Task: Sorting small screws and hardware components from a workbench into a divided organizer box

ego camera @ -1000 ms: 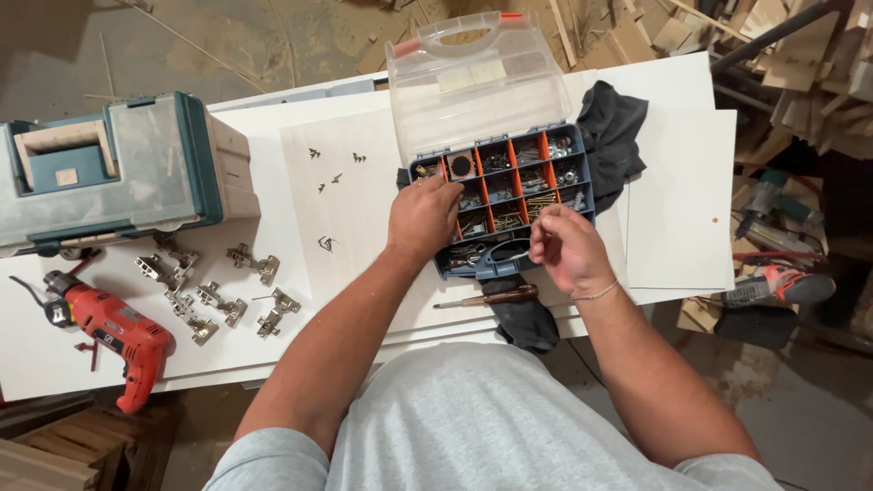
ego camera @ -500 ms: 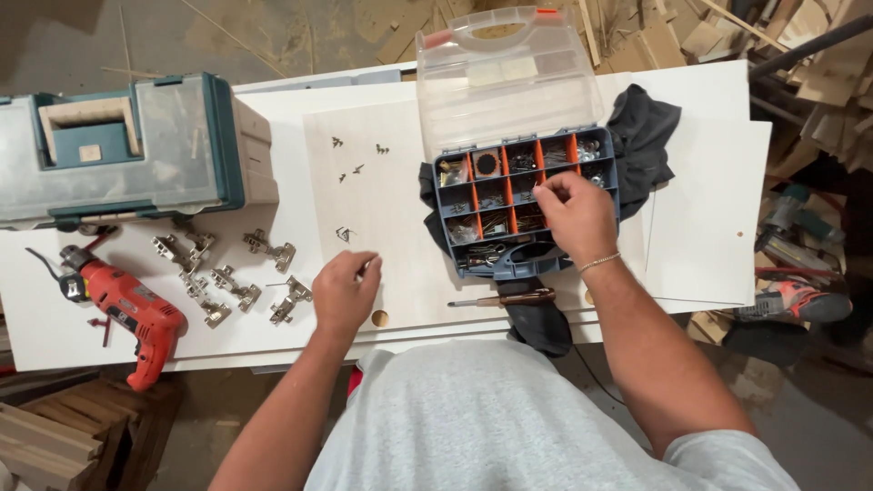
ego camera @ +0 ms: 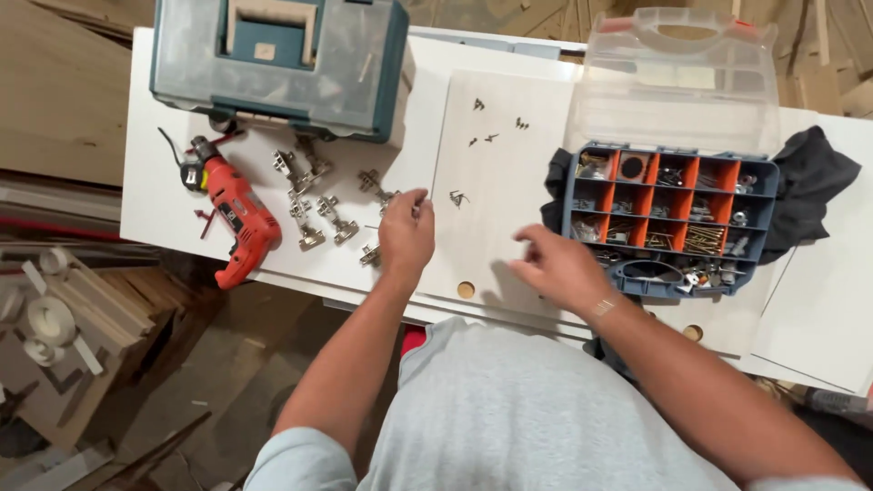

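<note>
The left hand (ego camera: 406, 238) rests with fingers curled at the edge of the pale panel (ego camera: 496, 182), just right of the metal hinges (ego camera: 323, 205) on the white surface (ego camera: 164, 195); whether anything is pinched in it is hidden. The right hand (ego camera: 556, 268) hovers half-curled and blurred, so I cannot tell its grip, just left of the blue-and-orange compartment box (ego camera: 668, 214), whose clear lid stands open beyond it. Far left of the left hand lies a red drill (ego camera: 235, 214), with a teal toolbox (ego camera: 277, 59) cut off by the top edge.
</note>
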